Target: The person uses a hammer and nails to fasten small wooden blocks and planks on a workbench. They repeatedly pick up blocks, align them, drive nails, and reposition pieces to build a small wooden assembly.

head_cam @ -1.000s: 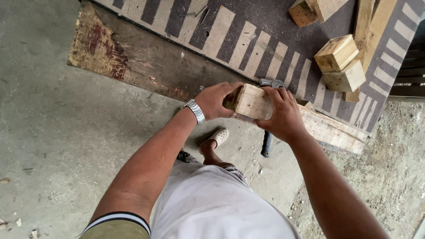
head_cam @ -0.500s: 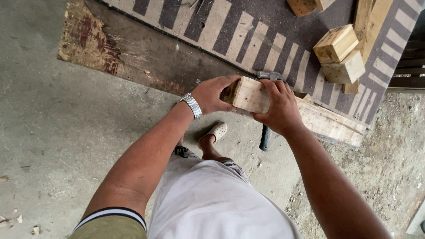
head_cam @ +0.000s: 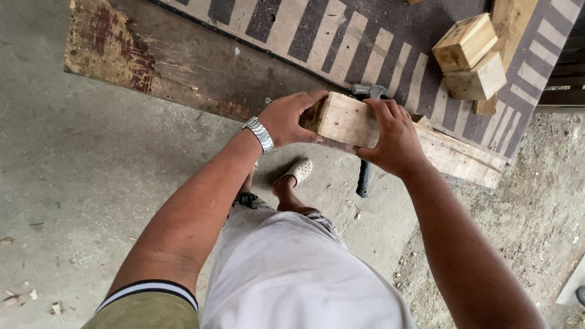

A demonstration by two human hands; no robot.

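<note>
A pale wooden block [head_cam: 346,119] is held between both hands at chest height above the concrete floor. My left hand [head_cam: 285,119], with a metal watch on the wrist, grips its left end. My right hand [head_cam: 393,135] wraps around its right end. Behind and below the right hand a hammer [head_cam: 365,164] shows, its metal head above the fingers and its dark handle hanging below; I cannot tell whether the right hand holds it or it rests on the board's edge.
A worn striped board [head_cam: 341,42] lies in front, with two wooden blocks [head_cam: 469,58] on its far right and a pale plank [head_cam: 454,158] along its edge. My foot in a light clog [head_cam: 297,172] stands on the concrete floor [head_cam: 79,183].
The block and both hands have stayed together and shifted slightly up in view as the camera moved closer to the board.
</note>
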